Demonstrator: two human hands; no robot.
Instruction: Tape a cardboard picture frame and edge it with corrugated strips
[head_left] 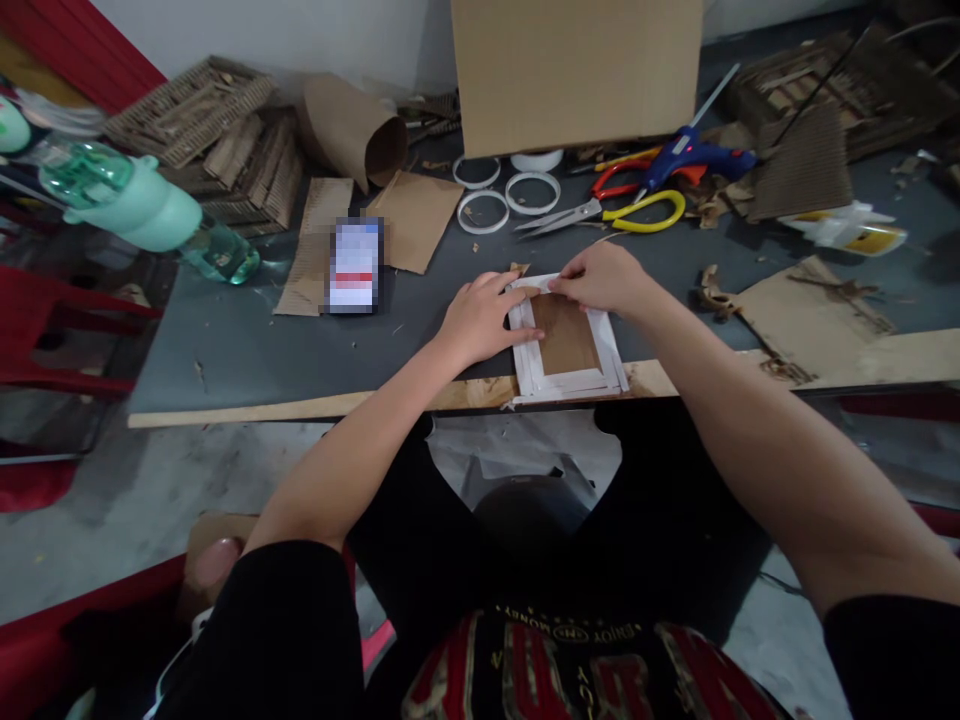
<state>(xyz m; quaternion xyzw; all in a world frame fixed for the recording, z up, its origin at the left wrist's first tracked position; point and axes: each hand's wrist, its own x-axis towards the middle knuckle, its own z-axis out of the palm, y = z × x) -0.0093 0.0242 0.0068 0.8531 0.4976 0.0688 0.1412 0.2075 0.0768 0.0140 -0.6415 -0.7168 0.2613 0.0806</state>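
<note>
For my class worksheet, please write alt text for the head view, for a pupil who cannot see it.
A person's left hand and right hand touch a small brown panel bordered with white strips, at the front edge of a grey table. Beyond lie yellow-handled scissors and a blue glue gun; a phone lies to the left.

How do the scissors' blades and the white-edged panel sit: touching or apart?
Apart: the head view shows grey table between the blades and the panel.
</note>
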